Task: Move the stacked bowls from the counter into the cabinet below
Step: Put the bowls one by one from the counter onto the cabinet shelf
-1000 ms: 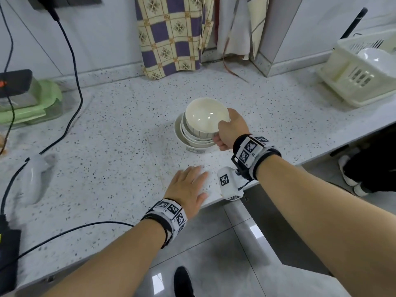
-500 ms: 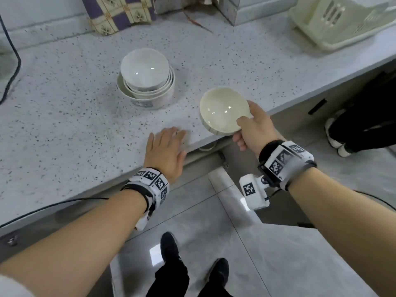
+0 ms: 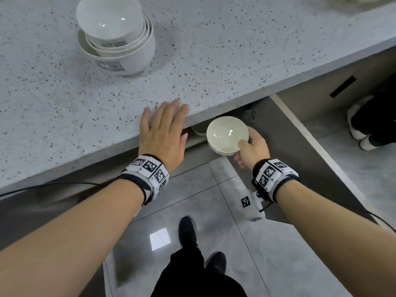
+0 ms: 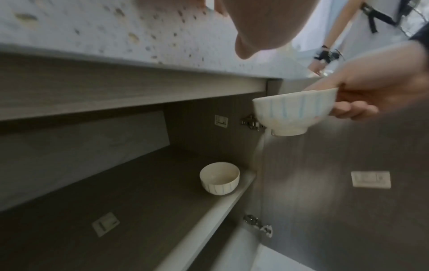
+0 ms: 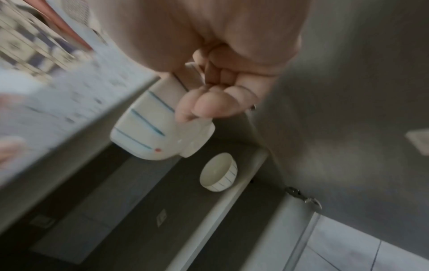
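Right hand (image 3: 252,148) holds blue-striped bowl (image 3: 227,136); labels unreadable.

The open cabinet (image 4: 139,192) is offering a wide bare shelf to the left of a lone striped bowl (image 4: 219,178) sitting near its front right corner. The counter edge (image 3: 214,108) is overhanging the opening, and the left hand (image 3: 164,133) is lying flat on it. The open door (image 4: 336,174) is bounding the right side, its hinges (image 4: 252,122) jutting beside the held bowl (image 4: 294,111).
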